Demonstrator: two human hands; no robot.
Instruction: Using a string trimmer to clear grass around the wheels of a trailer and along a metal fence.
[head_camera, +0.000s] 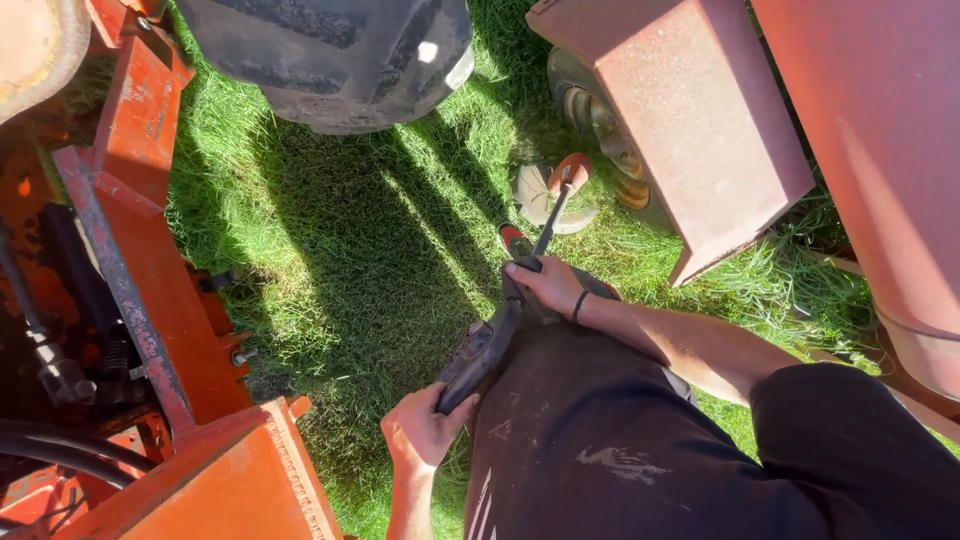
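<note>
My left hand (422, 432) grips the rear end of a long dark tool (482, 352) held in front of my black shirt. My right hand (545, 283), with a dark band on the wrist, holds the same tool further forward, where a thin rod (553, 222) runs on toward an orange-tipped end (572, 170). The tool points away from me, over the grass, toward a pale round part beside the machine.
Orange-red machine frame with hoses (120, 330) stands on the left. A big black tyre (340, 60) is at the top. A rusty red metal box and panel (700, 120) fill the upper right. Sunlit grass (340, 250) lies between them.
</note>
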